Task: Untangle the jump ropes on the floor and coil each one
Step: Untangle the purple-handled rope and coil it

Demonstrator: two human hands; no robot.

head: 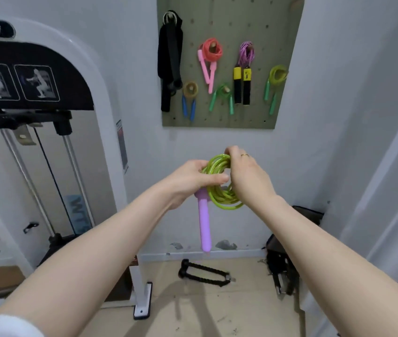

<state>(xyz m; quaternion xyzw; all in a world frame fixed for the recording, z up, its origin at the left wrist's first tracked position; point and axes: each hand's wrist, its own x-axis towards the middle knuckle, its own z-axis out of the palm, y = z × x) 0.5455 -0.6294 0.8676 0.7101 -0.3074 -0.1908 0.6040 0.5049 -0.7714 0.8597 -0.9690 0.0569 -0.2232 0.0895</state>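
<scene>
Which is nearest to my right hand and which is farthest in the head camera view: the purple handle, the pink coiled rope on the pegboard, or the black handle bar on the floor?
From the right hand:
1. Purple handle, hanging just below-left under the green coil.
2. Pink coiled rope, above on the pegboard.
3. Black handle bar, down on the floor by the wall; image spacing resembles the pink rope's, so these two are uncertain.

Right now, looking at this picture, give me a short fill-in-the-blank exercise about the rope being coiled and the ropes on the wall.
1. The rope coiled between the left hand and right hand is ____ in colour.
2. The handle hanging below the coil is ____.
3. The coiled ropes already stored hang on a ____ fixed to the wall.
4. The rope with pink handles hangs to the ____ of the rope with black and yellow handles.

Missing words: green; purple; pegboard; left
</scene>
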